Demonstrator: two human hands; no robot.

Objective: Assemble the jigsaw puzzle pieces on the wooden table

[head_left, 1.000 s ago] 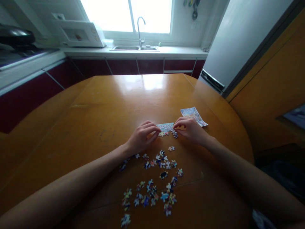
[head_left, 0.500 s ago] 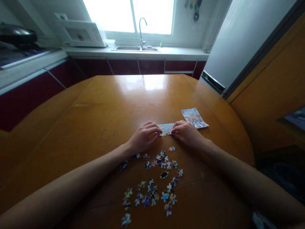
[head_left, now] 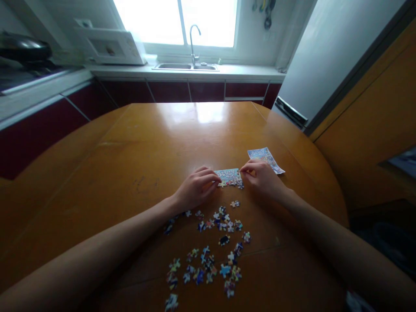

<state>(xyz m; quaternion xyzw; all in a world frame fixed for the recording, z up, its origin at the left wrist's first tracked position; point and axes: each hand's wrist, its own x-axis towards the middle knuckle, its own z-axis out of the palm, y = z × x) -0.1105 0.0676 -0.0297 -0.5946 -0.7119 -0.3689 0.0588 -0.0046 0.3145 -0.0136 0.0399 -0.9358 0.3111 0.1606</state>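
Observation:
A partly joined puzzle section (head_left: 228,175), pale blue with a colourful lower edge, lies flat on the wooden table. My left hand (head_left: 199,186) rests at its left side, fingers bent together with the tips on the lower left corner. At the right edge is my right hand (head_left: 260,177), thumb and index finger pinched near the upper right corner; anything between them is too small to make out. A printed picture sheet (head_left: 276,167) lies partly behind my right hand. Many loose puzzle pieces (head_left: 224,223) are scattered on the near side, with a single piece (head_left: 235,203) just below the section.
The large wooden table (head_left: 146,143) fills the middle. Beyond it stand a counter with a sink (head_left: 175,66) and a tap (head_left: 192,43), a microwave (head_left: 112,47) on the left and a fridge (head_left: 308,56) on the right.
My right hand has shifted right and slightly up from the section's lower edge, uncovering its right part. My left hand has stayed in place.

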